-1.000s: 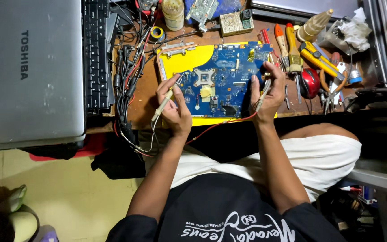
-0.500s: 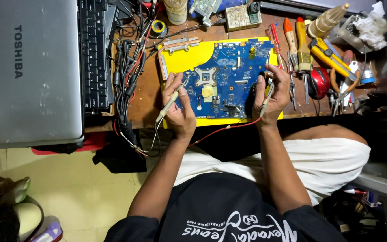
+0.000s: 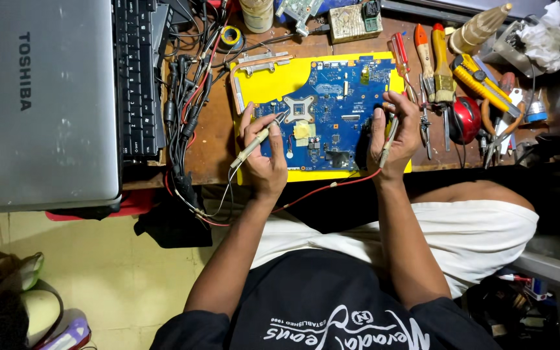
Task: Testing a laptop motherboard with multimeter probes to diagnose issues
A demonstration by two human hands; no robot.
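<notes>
Both hands point(image 3: 264, 155) shifted, probes on blue circuit board point(image 3: 332, 116)

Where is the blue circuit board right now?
In the head view, the blue circuit board lies on a yellow mat on the brown wooden bench, between the left hand and right hand, each holding a thin probe.

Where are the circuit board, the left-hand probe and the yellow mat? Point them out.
circuit board point(image 3: 332, 126): head view, blue middle area.
left-hand probe point(image 3: 254, 144): head view, pale shaft between the fingers.
yellow mat point(image 3: 267, 84): head view, bare upper-left corner.
</notes>
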